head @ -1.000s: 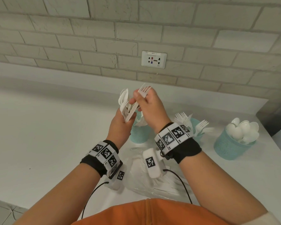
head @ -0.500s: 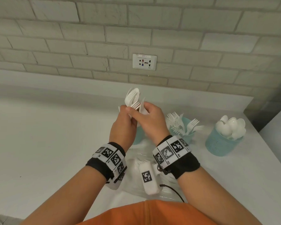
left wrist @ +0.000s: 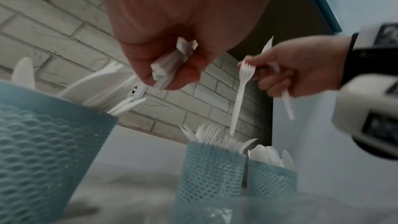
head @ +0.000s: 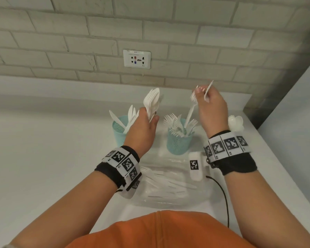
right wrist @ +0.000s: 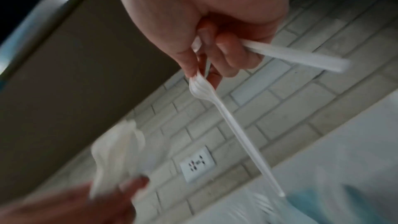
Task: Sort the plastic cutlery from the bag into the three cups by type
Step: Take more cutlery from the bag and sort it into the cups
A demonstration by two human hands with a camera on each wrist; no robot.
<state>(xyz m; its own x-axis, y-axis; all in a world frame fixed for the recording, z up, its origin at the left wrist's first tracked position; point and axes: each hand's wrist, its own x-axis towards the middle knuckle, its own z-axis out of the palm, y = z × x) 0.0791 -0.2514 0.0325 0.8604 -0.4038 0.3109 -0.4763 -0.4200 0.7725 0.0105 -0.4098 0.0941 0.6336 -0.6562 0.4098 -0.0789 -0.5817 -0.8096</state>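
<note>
My right hand (head: 210, 108) pinches a fork (head: 190, 115) by its tines, handle down over the middle cup (head: 179, 143), with a knife (head: 208, 91) tucked behind. My left hand (head: 144, 129) grips a cutlery bundle (head: 152, 102). I should lower straight, releasing the fork only.

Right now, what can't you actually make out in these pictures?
- Spoon cup: head view, mostly hidden behind the right hand.
- Bundle in the left hand: right wrist view, blurred; mix of types unclear.
- Bag contents: head view, too faint to count.
</note>
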